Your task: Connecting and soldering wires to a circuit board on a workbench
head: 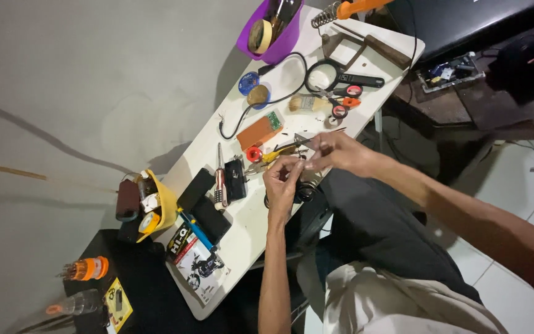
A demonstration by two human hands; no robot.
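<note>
We see both of the person's forearms reaching over the near edge of a narrow white table (261, 235). The left hand (282, 179) comes up from below, wrist bent, its fingers curled together around a small part too small for us to name. The right hand (335, 151) comes in from the right, arm stretched long, its thumb and forefinger pinched on a thin metal tool (304, 142), likely tweezers, whose tip points left toward the other hand. The two hands almost meet, just above a dark coiled cable (304, 193) at the table's near edge.

Counting what lies around them, we find one red-handled screwdriver (220, 180) to the left of the left hand, two black phones (196, 188) further left, one orange block (259, 132) with one small green circuit board (274, 120) beside it, one brush (307, 103), one pair of orange-handled scissors (343, 100) and one black-framed magnifier (326, 77) at the far end. One purple tub (273, 37) stands on the far left corner, one yellow tub (163, 201) hangs off the left side.
</note>
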